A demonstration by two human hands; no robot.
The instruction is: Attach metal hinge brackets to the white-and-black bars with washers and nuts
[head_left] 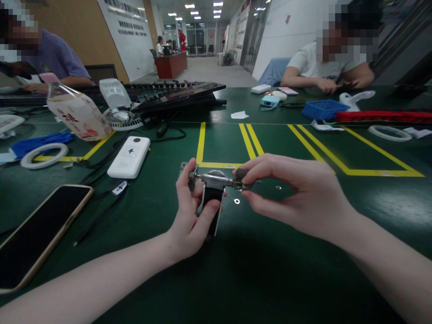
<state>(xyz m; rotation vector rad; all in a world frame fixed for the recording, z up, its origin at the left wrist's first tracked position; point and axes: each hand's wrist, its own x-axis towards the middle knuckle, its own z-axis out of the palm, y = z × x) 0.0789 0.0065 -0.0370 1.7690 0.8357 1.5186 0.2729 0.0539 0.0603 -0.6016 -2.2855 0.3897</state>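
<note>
My left hand (191,220) is wrapped round a small black-and-metal part (213,198) with a horizontal metal bolt (216,179) through its top, holding it just above the green table (256,270). My right hand (286,191) pinches the right end of that bolt, where a small dark piece (240,175) sits between the fingertips. Two small metal washers lie on the table close by, one (236,201) under the bolt and another (278,187) behind my right fingers.
A phone (37,236) lies face up at the left, with a white power bank (129,156), tape rolls (42,155) and a plastic bag (77,112) behind it. A keyboard (178,96) and blue tray (323,109) sit further back. Two other people sit at the far side.
</note>
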